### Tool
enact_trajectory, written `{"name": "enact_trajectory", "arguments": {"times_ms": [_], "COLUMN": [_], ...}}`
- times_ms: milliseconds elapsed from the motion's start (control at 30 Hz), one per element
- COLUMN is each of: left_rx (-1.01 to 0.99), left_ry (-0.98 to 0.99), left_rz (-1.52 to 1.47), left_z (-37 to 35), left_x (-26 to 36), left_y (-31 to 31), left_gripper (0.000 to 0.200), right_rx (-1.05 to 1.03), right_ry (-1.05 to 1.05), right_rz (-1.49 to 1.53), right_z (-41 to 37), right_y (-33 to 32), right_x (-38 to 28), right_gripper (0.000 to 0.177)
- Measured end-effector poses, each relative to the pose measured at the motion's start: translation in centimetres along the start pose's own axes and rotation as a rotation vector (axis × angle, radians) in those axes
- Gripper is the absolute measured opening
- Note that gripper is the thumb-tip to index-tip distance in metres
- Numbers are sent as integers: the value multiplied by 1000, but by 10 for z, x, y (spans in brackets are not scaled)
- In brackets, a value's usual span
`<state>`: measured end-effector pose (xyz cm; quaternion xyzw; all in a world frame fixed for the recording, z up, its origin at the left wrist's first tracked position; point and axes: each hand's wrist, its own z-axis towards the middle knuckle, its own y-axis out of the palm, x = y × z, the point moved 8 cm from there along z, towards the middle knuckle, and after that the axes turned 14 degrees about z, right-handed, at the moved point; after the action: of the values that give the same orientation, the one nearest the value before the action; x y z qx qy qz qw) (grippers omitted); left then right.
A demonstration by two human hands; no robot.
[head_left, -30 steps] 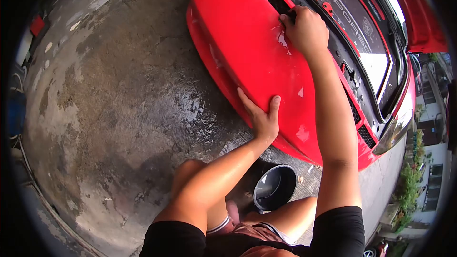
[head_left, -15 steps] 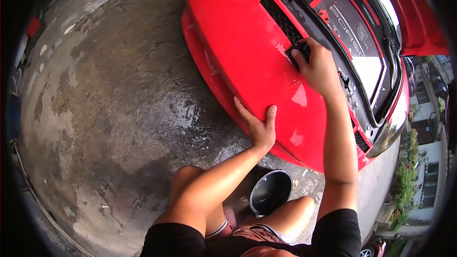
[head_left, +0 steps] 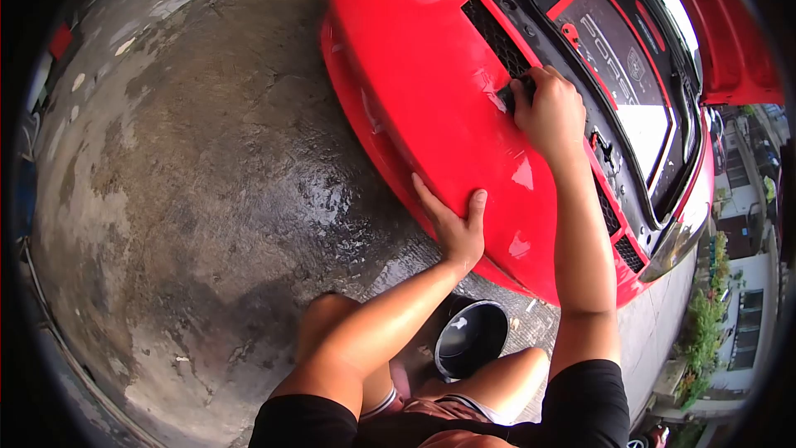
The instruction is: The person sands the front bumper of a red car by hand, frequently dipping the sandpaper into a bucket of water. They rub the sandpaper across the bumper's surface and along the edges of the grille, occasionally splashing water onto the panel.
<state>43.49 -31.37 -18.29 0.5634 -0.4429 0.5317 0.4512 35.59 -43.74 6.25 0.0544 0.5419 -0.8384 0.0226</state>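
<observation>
My R hand (head_left: 554, 112) sits farther along bumper (head_left: 414, 75) vs 1s ago, gripping mostly hidden blk obj (head_left: 507, 98); L hand (head_left: 458, 232) splayed on bumper; bucket (head_left: 496, 328) contents unclear.

Bucket (head_left: 478, 355) on floor (head_left: 207, 182) near bumper (head_left: 439, 112)

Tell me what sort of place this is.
Probably an outdoor driveway or yard: a red car stands on partly wet concrete ground, with green plants beside a pale building.
</observation>
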Motion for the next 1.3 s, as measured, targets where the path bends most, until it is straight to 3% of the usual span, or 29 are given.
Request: {"name": "enact_trajectory", "arguments": {"times_ms": [167, 300, 467, 533, 667, 833, 1000, 1167, 1300], "left_rx": [-19, -58, -2, -15, -53, -41, -32, -27, -36], "left_ry": [-33, -41, -23, -48, -50, -97, -80, -88, -65], "left_rz": [-145, -70, -131, -168, -151, -181, -109, -189, -39], "left_z": [0, -1, -2, 0, 1, -2, -1, 2, -2], "left_x": [1, -2, -3, -3, 5, -1, 3, 2, -1], "left_y": [5, 3, 2, 6, 1, 5, 2, 7, 0], "left_gripper": [114, 113, 119, 118, 117, 116, 113, 112, 114], "right_rx": [50, 49, 109, 67, 58, 15, 117, 142, 173], "right_ry": [-103, -31, -177, -142, -106, -70, -81, -116, -78], "right_rz": [-106, -45, -112, -130, -50, -146, -18, -69, 53], "right_z": [43, -6, 73, 86, 41, 106, 48, 103, 46], "right_y": [26, 6, 43, 48, 22, 51, 31, 54, 28], "right_x": [-25, 4, -41, -46, -28, -56, -27, -52, -26], "right_gripper": [26, 26, 29, 31, 26, 32, 27, 28, 29]}}
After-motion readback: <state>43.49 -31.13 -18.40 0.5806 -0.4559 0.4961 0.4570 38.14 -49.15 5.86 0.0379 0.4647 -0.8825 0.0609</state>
